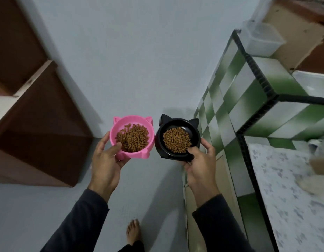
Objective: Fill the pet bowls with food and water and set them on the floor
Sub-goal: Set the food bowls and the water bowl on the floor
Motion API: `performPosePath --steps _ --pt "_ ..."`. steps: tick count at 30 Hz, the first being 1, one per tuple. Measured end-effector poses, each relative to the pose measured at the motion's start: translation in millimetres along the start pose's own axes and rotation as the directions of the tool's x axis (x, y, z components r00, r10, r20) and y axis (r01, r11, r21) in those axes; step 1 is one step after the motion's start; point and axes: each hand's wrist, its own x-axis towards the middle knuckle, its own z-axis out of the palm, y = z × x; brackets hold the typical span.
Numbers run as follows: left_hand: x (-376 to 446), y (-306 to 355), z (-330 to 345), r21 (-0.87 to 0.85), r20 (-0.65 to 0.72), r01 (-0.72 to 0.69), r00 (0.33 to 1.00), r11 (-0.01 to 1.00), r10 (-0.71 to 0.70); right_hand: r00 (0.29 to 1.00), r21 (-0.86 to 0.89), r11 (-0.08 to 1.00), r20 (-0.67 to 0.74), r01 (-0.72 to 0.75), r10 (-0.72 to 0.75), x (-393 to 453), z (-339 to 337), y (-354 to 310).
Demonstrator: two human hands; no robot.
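Left hand [107, 159] gripping pink bowl [119, 124] of kibble, right hand [200, 161] gripping black bowl [158, 140] just right of pink bowl.

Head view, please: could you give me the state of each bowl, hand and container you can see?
Pink bowl: holds kibble, carried above the floor.
Black bowl: holds kibble, carried above the floor.
Left hand: grips the pink bowl.
Right hand: grips the black bowl.
Clear container: lidless, on the tiled counter.
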Motion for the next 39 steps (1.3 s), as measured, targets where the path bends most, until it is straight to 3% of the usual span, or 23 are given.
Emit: performPosePath --steps 9,21,30,39 --pt "96.1 -4.0 22.0 0.005 0.000 0.034 0.999 0.999 -0.034 0.999 0.009 1.000 -0.041 0.002 -0.002 87.0 50.4 17.7" --pt "207.6 -67.9 38.1 0.079 0.005 0.034 0.999 0.996 -0.035 0.995 -0.048 0.996 -0.072 -0.071 0.068 230.4 63.2 59.1" --pt "313.4 -157.6 22.9 0.041 -0.059 0.096 0.994 0.995 -0.093 0.989 -0.074 0.994 -0.130 -0.084 0.074 341.7 54.1 132.4" --pt "430.9 -286.6 -33.1 0.064 -0.101 0.125 0.988 0.990 -0.118 0.981 -0.084 0.990 -0.169 -0.114 0.098 468.2 19.7 255.9"
